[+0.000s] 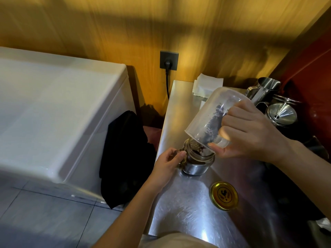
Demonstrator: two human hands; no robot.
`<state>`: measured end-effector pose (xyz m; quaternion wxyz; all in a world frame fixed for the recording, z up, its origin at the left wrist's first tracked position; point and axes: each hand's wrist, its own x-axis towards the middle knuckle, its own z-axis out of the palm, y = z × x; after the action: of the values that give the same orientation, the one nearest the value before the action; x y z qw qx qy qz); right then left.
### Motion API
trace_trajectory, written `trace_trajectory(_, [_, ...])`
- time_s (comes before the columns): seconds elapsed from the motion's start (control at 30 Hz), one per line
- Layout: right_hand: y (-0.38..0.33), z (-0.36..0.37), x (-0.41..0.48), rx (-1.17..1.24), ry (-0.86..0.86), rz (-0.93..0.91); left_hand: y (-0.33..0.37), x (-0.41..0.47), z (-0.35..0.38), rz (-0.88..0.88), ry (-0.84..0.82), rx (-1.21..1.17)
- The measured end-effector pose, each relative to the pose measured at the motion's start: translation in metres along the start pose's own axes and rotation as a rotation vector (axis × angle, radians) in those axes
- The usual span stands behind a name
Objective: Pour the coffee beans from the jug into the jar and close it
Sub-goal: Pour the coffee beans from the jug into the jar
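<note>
Coffee beans (196, 162) show only as a dark brown mass behind the glass of the jar (198, 161), blurred enough that we cannot count or separate them; a few dark specks and dusty streaks cling inside the jug (213, 116). We grasp the jug by its handle with our right hand (250, 133), whose fingers hide most of that handle. The jug is clear plastic, smooth and cylindrical, tipped steeply so its long axis slants down toward our left hand (170, 162) and its open rim hangs over the jar's mouth. Below the grip, the jar stands upright on the brushed steel counter (180, 212), small and round-shouldered, and our left hand closes around its side, covering part of the glass. Nearer us, the gold metal lid (224, 196) lies flat on the counter, apart from the jar. Beyond the right hand stand shiny steel pitchers (268, 90), partly cut off by it.
</note>
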<state>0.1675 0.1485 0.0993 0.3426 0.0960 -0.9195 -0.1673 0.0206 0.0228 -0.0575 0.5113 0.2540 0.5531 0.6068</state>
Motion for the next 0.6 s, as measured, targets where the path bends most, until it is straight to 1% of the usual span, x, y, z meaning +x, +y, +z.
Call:
trace_trajectory(0.37, [0.0024,-0.0018,0.0003,0.006,0.012,-0.052,0.0018,-0.0018,0.0015,-0.007,0.0,0.001])
trace_trajectory(0.6, [0.0012,-0.0022,0.005,0.045,-0.019,-0.109,0.0006,-0.0008,0.0006,0.01,0.003,0.024])
